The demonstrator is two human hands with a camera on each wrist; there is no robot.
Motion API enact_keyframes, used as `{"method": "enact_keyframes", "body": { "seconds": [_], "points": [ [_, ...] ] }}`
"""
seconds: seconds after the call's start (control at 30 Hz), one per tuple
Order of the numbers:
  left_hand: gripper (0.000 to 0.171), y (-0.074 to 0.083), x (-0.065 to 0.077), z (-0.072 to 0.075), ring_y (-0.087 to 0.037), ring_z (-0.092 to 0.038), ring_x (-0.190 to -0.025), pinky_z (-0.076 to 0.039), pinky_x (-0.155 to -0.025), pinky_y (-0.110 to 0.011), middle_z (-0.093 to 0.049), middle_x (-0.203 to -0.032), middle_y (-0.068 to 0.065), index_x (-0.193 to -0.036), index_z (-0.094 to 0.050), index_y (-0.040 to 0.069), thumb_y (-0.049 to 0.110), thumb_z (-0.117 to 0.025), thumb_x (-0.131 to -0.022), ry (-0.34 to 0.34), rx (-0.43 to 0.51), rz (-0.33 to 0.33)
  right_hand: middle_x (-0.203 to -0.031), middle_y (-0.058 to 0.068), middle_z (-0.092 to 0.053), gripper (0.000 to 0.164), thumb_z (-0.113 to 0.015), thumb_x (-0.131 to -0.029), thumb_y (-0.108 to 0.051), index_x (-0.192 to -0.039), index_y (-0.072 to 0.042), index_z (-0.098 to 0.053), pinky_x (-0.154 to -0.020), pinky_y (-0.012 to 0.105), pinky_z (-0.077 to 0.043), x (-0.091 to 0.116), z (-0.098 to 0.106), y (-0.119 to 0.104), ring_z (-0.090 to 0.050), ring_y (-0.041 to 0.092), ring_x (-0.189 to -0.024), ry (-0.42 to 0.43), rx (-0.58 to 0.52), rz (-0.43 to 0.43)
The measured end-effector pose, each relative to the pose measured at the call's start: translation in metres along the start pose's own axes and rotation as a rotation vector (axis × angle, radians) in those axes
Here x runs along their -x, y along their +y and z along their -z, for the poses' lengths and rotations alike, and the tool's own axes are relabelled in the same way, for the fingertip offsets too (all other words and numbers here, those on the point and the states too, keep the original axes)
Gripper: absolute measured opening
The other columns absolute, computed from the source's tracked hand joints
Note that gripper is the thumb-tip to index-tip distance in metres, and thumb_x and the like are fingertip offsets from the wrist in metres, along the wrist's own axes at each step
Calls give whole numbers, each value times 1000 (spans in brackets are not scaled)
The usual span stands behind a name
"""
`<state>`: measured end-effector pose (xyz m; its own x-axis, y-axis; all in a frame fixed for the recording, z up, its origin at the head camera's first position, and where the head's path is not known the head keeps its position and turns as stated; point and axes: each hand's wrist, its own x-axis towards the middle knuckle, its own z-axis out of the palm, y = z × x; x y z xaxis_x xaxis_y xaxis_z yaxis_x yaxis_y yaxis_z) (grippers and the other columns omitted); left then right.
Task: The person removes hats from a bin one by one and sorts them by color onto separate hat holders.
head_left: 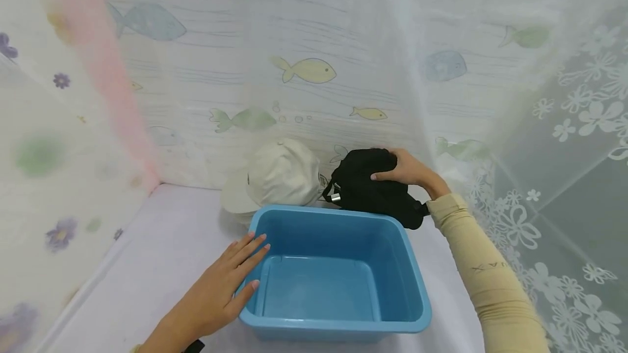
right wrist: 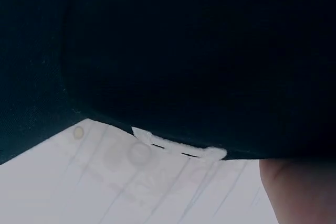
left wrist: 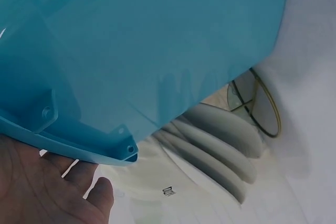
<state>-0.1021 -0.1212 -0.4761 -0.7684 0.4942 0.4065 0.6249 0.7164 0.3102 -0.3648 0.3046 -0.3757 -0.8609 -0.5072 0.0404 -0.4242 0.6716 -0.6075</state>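
At the back of the table my right hand (head_left: 409,169) grips a black cloth cap (head_left: 365,187), thumb on its front and fingers behind it. A strap with a small metal buckle shows at the cap's left side. Dark fabric with a white mark along its edge fills most of the right wrist view. My left hand (head_left: 218,282) rests at the left rim of a blue plastic basin (head_left: 336,324), its fingers extended over the edge. The basin's inside is bare. Left of the black cap sits a stack of off-white caps (head_left: 284,173), several brims showing in the left wrist view.
A bent wire loop (left wrist: 278,116) stands out beside the off-white caps. Sheer curtain (head_left: 314,26) printed with fish hangs behind the table, and a flower-patterned one (head_left: 593,200) hangs at the right. White cloth (head_left: 162,244) covers the table.
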Motion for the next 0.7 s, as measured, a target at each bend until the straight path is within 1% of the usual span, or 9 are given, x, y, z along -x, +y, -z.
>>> {"method": "enact_keyframes", "body": {
  "seconds": [0.13, 0.23, 0.33, 0.37, 0.43, 0.5, 0.63, 0.67, 0.7],
  "points": [
    [56, 0, -4, 2, -28, -27, -154, 3, -125, -19, -34, -165, -3, -155, -43, 11, 31, -56, -105, -16, -13, -15, -163, 17, -33, 85, -81, -87, -25, -157, -5, -36, -120, 64, -25, 11, 8, -3, -26, 41, -151, 40, -16, 32],
    [57, 0, -13, 10, -29, -33, -151, -11, -128, -32, -42, -161, -5, -152, -48, 8, 34, -60, -103, -66, -22, -28, -164, 17, -31, 81, -77, -90, -18, -158, -4, -35, -123, 60, -22, 25, 17, -8, -23, 40, -153, 90, -89, 51],
    [55, 3, -31, 23, -30, -38, -149, -28, -123, -49, -48, -156, -5, -149, -53, 8, 34, -63, -101, -134, 42, -41, -161, 18, -36, 70, -72, -95, -13, -155, -2, -39, -125, 52, -24, 41, 24, -11, -30, 36, -151, 185, -188, 81],
    [53, 6, -39, 28, -31, -39, -148, -32, -120, -54, -48, -156, -5, -148, -53, 9, 33, -63, -101, -154, 74, -42, -159, 20, -39, 65, -70, -97, -12, -154, -2, -41, -124, 49, -27, 48, 26, -11, -34, 35, -149, 224, -206, 88],
    [50, 14, -57, 39, -33, -39, -148, -36, -117, -57, -49, -155, -6, -147, -55, 11, 31, -63, -102, -172, 145, -50, -154, 20, -45, 55, -65, -100, -13, -150, -1, -46, -122, 40, -33, 60, 28, -9, -41, 29, -145, 298, -241, 92],
    [46, 24, -77, 49, -35, -40, -147, -40, -114, -58, -50, -154, -8, -145, -58, 12, 28, -64, -101, -141, 183, -70, -149, 15, -53, 48, -62, -103, -16, -147, -1, -51, -116, 28, -39, 71, 25, -3, -49, 19, -138, 355, -255, 87],
    [38, 41, -127, 62, -30, -50, -140, -47, -109, -54, -59, -145, -10, -137, -64, 9, 22, -64, -101, -60, 290, -100, -134, -8, -64, 42, -59, -105, -18, -142, 2, -56, -102, 12, -43, 91, 10, 19, -56, 2, -124, 411, -320, 60],
    [36, 43, -140, 63, -28, -53, -137, -48, -109, -51, -62, -142, -9, -135, -66, 9, 20, -63, -101, -54, 353, -87, -130, -13, -64, 42, -59, -105, -19, -141, 2, -56, -99, 10, -43, 96, 5, 26, -57, -1, -121, 423, -335, 45],
    [34, 45, -152, 62, -26, -56, -135, -50, -108, -49, -64, -139, -9, -134, -66, 8, 19, -61, -102, -62, 433, -62, -128, -15, -65, 42, -60, -104, -19, -139, 3, -57, -98, 10, -44, 101, -1, 33, -58, -2, -119, 440, -357, 25]
  ]
}}
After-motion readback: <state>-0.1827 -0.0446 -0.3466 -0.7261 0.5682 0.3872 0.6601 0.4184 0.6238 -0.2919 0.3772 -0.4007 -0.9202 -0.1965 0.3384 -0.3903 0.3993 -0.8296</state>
